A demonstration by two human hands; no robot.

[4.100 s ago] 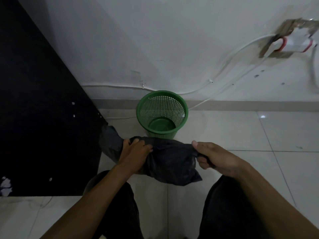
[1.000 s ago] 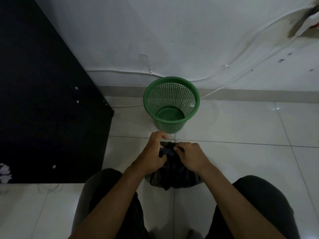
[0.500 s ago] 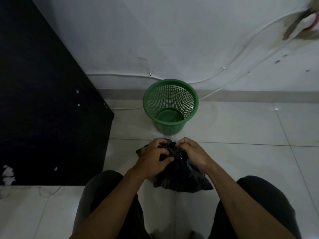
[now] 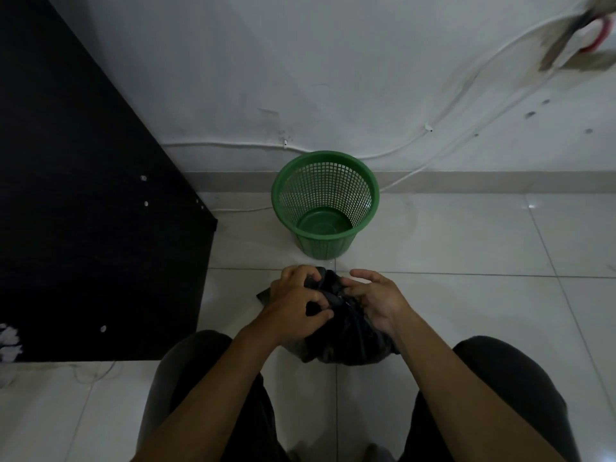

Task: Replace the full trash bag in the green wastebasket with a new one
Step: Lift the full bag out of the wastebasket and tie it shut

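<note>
The green mesh wastebasket (image 4: pixel 325 241) stands upright on the floor near the wall, with no bag in it and its solid bottom showing. In front of it, between my knees, a full black trash bag (image 4: pixel 346 341) rests on the tiles. My left hand (image 4: pixel 296 308) is closed on the gathered top of the bag. My right hand (image 4: pixel 375 300) touches the bag's neck from the right, with its thumb and forefinger on the plastic and the other fingers spread.
A tall black panel (image 4: pixel 83 211) fills the left side, its edge close to the wastebasket. White cables (image 4: pixel 400 155) run along the wall (image 4: pixel 333 78) behind the basket. Pale floor tiles (image 4: pixel 466 255) spread to the right.
The bag, stretched wide between both hands earlier, is now bunched at its top between my hands. In the last half second my right hand's fingers have spread apart.
</note>
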